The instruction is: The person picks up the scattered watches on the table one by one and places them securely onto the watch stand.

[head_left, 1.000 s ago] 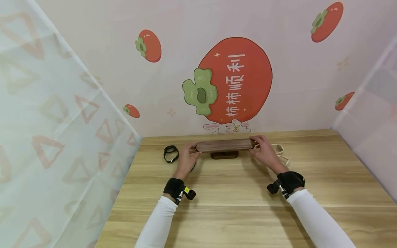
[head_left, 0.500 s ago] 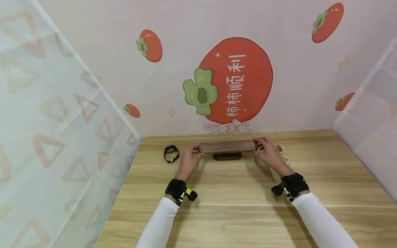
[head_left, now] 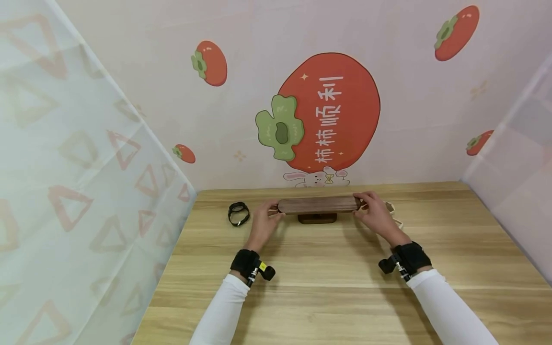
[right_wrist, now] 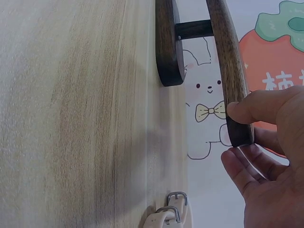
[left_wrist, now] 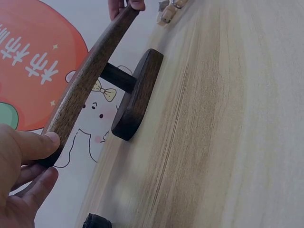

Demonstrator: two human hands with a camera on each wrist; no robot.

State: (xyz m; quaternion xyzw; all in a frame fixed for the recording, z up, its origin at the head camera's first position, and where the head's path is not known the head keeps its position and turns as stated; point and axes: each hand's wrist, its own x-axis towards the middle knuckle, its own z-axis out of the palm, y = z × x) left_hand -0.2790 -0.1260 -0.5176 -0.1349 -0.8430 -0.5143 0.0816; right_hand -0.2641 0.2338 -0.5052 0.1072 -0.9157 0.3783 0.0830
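Observation:
A dark wooden T-bar stand [head_left: 319, 205] stands near the back of the table. Its long rounded bar lies crosswise on a short post above an oblong base [left_wrist: 137, 97]. My left hand [head_left: 262, 221] grips the bar's left end, the thumb on its near face in the left wrist view. At the right end, my right hand [head_left: 376, 215] pinches the bar, with its thumb [right_wrist: 242, 113] on the near side and fingers around the tip. Left of the left hand lies a black watch [head_left: 238, 214]. Cream straps with metal buckles [right_wrist: 166, 216] lie beside the right hand, partly hidden by it in the head view.
The wood-grain table [head_left: 319, 306] ends at a back wall [head_left: 237, 120] printed with persimmons and a rabbit, close behind the stand. A patterned sheet [head_left: 86, 215] borders the left side, and another wall [head_left: 517, 167] the right.
Both hands have shifted slightly to the right together with the wooden stand, mostly in the first half second. Their hold on the bar's ends looks the same.

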